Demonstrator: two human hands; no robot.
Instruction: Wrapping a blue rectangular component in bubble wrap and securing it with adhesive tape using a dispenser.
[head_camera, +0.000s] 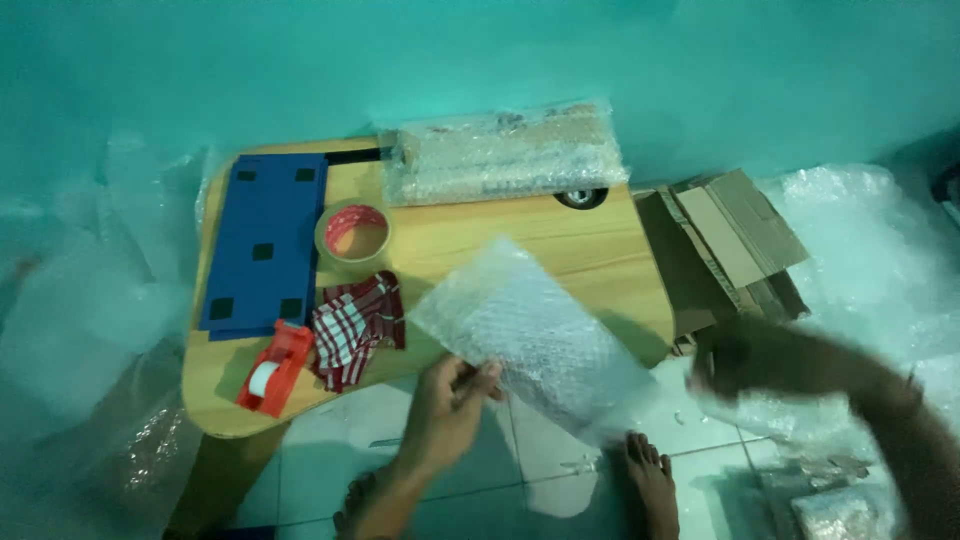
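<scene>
My left hand (447, 405) pinches the near edge of a clear bubble wrap sheet (535, 335), which is held up over the front of the low wooden table (560, 250). My right hand (745, 360) is blurred, out to the right beside the table's edge and close to bubble wrap on the floor; whether it holds anything is not visible. On the table lie a red-and-white checked cloth (355, 325), a red tape dispenser (272, 368), a roll of tape (354, 233) and a flat blue board (265, 243). My bare feet (650, 480) rest on the tiled floor.
A bubble-wrapped bundle (500, 152) lies along the table's far edge. Flattened cardboard (730, 245) lies right of the table. Bubble wrap heaps (880, 260) cover the floor at right, and clear plastic (80, 330) at left. A teal wall stands behind.
</scene>
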